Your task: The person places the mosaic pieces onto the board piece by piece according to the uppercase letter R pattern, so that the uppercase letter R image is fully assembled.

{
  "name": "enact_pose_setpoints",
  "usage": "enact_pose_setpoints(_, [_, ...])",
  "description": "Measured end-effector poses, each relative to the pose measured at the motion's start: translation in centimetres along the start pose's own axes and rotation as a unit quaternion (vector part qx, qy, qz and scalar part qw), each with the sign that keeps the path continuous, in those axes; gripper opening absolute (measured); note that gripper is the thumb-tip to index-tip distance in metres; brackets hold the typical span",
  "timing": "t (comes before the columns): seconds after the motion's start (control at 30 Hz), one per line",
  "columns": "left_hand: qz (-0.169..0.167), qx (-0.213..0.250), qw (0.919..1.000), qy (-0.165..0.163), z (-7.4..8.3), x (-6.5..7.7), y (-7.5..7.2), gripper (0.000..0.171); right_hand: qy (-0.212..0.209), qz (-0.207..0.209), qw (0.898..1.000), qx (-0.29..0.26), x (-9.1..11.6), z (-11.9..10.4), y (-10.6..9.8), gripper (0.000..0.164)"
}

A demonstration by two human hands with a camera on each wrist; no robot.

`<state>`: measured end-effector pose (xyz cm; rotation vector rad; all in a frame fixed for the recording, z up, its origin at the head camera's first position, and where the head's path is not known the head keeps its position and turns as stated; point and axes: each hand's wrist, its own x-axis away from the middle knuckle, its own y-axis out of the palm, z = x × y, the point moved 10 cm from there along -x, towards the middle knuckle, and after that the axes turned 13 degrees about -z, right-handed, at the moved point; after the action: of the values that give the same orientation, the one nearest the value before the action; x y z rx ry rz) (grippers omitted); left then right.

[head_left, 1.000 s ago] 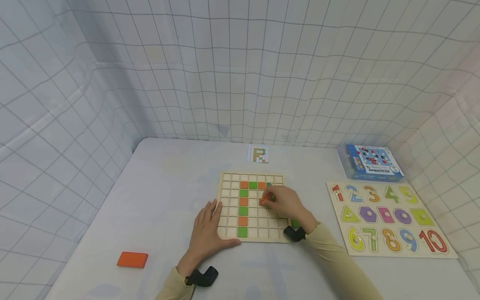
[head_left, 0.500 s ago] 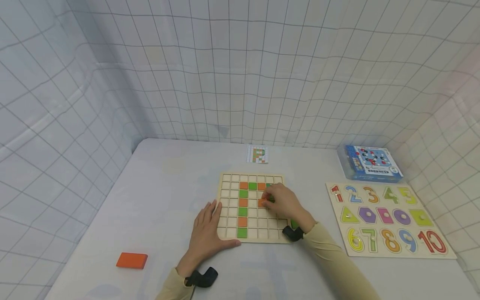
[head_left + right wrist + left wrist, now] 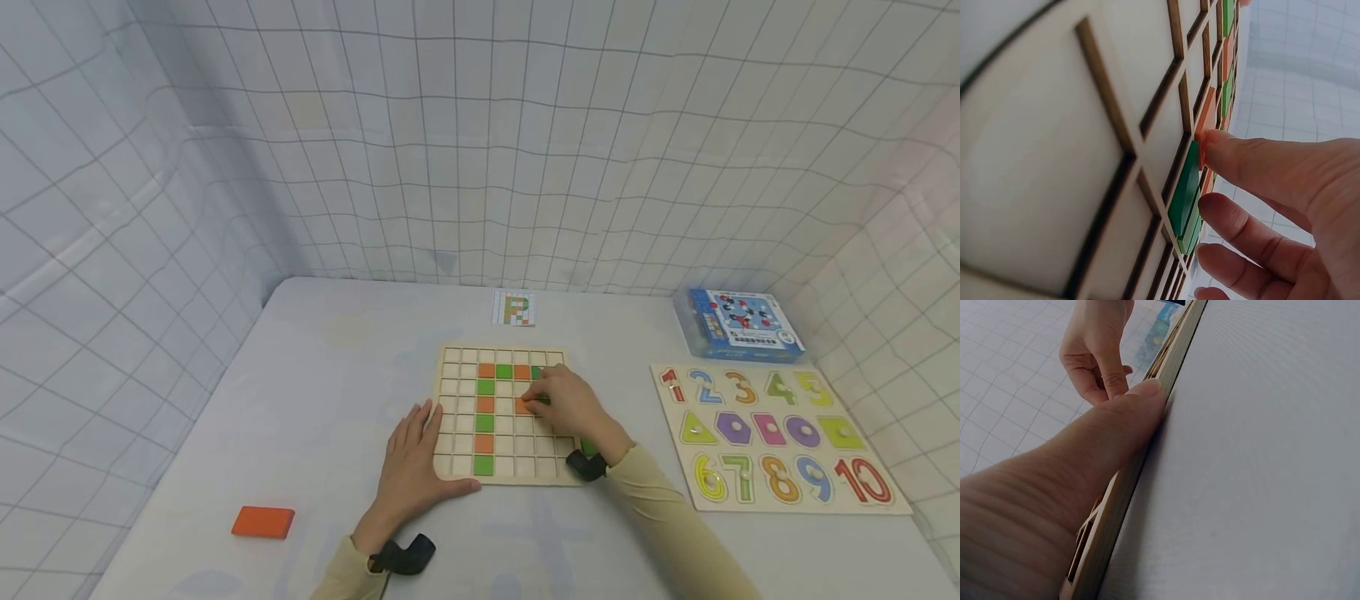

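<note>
A wooden grid board [image 3: 457, 479] lies on the table, with orange and green square tiles forming a column and a top row. My left hand [image 3: 412, 462] rests along its left side with fingers straight, and the thumb [image 3: 1129, 415] presses the near edge in the left wrist view. Over the board's right half, my right hand [image 3: 567, 402] has thumb and curled fingers at an orange square tile [image 3: 521, 406], which sits in a cell. In the right wrist view, the thumb tip covers part of this orange tile [image 3: 1207, 112], beside a green tile [image 3: 1185, 187].
A small pattern card [image 3: 514, 309] lies beyond the board. To the right are a number-and-shape puzzle board [image 3: 780, 446] and a blue box [image 3: 742, 323]. An orange block [image 3: 263, 522] lies at the left. A green piece [image 3: 588, 447] shows partly behind the right wrist.
The orange tile, tilted in my right fingers before, now lies flatter in its cell, with the fingertips still on it. My left hand stays in place.
</note>
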<state>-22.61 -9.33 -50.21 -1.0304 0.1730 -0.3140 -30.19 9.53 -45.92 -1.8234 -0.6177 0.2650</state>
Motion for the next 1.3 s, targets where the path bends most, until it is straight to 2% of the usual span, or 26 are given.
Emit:
enact_pose_setpoints(0.2, [0.003, 0.002, 1.0000, 0.003, 0.0, 0.0, 0.0, 0.122, -0.001, 0.000, 1.000, -0.008, 0.1, 0.3, 0.1, 0.007])
enact_pose_setpoints(0.57, [0.009, 0.003, 0.9999, 0.006, 0.1, 0.1, -0.2, 0.121, -0.049, 0.013, 0.999, -0.007, 0.3, -0.1, 0.1, 0.015])
enact_pose_setpoints(0.73, [0.013, 0.001, 0.9999, 0.008, 0.2, 0.1, -0.3, 0.120, -0.052, 0.023, 0.998, -0.011, 0.6, -0.3, -0.2, 0.019])
enact_pose_setpoints(0.93, [-0.002, 0.006, 1.0000, -0.002, 0.0, 0.1, 0.0, 0.122, -0.043, 0.055, 0.997, -0.034, 1.1, 0.5, -0.7, 0.022])
enact_pose_setpoints(1.17, [-0.007, 0.010, 0.9999, -0.007, 0.0, 0.0, 0.1, 0.123, -0.076, 0.108, 0.989, -0.072, 2.6, 1.0, -1.9, 0.027])
enact_pose_setpoints(1.3, [-0.003, 0.008, 1.0000, -0.005, 0.0, 0.0, 0.0, 0.123, -0.070, 0.124, 0.986, -0.084, 3.6, 1.6, -2.4, 0.029])
